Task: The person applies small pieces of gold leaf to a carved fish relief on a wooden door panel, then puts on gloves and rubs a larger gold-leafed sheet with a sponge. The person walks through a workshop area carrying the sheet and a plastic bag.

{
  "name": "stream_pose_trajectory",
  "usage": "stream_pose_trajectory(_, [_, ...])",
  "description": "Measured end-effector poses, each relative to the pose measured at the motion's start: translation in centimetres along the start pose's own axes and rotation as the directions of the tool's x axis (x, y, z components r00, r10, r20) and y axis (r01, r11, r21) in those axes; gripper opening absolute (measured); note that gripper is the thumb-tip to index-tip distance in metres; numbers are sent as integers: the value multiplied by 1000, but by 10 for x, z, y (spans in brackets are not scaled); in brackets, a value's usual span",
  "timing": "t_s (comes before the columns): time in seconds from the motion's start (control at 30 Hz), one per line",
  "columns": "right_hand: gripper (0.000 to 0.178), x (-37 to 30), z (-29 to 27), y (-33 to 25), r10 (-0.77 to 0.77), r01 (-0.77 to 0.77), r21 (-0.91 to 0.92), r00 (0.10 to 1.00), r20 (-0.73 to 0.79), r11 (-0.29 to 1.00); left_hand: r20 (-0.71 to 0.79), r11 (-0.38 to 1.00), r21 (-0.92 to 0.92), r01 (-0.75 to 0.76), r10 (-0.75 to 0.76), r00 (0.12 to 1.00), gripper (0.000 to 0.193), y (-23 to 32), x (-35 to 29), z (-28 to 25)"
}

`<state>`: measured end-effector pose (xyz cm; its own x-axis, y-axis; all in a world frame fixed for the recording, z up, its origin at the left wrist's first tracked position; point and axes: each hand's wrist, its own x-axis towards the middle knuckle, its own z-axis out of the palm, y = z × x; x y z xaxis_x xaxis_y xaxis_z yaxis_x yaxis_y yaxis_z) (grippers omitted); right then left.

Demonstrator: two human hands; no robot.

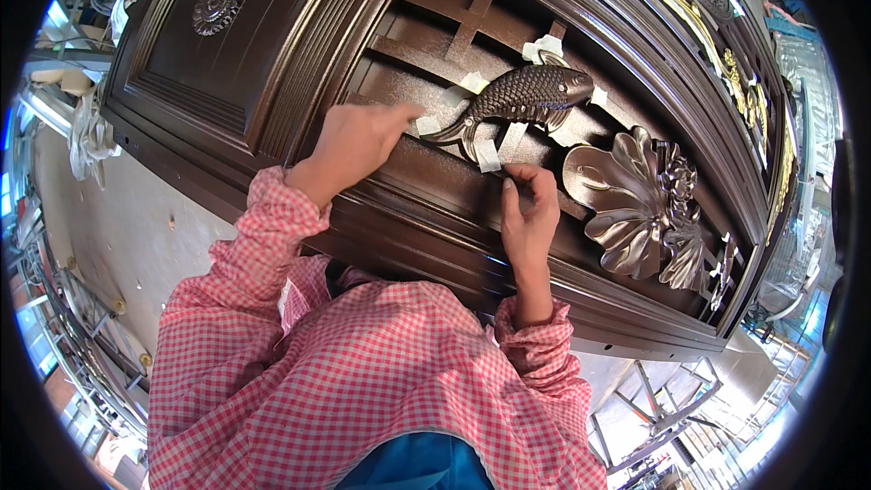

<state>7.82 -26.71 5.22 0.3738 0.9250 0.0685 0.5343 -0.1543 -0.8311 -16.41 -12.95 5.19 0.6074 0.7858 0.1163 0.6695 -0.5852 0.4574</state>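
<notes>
Though my left fingers (pixel 404 115) and right fingers (pixel 532 174) are at white tape (pixel 487 155), I cannot tell their grip; the fish carving (pixel 533 96) lies at one o'clock on glossy brown panelling (pixel 272 82), metal framework (pixel 671 419) at four.

The panel (pixel 435 209) lies before the person (pixel 381 354). On it, the fish carving (pixel 526 95) has the rosette (pixel 220 5) to its left and the leaf carving (pixel 626 200) to its right. Tape strips (pixel 487 155) lie around the fish carving. The left hand (pixel 358 145) is beside the tail (pixel 445 134), the right hand (pixel 531 218) at the near side.
</notes>
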Motion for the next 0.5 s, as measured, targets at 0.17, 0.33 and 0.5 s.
stream_pose_trajectory(0.17, [17,-16,0,0,29,-29,15,999,21,999,97,939,264,-220,201,975,39,0,-20,9])
stream_pose_trajectory(0.33, [18,-17,-6,-5,-5,5,-30,1000,11,1000,-58,947,320,-11,32,998,30,2,-27,2])
stream_pose_trajectory(0.5, [15,-22,8,-29,194,-261,293,951,241,920,513,-124,-853,507,-375,772,51,19,-34,-13])
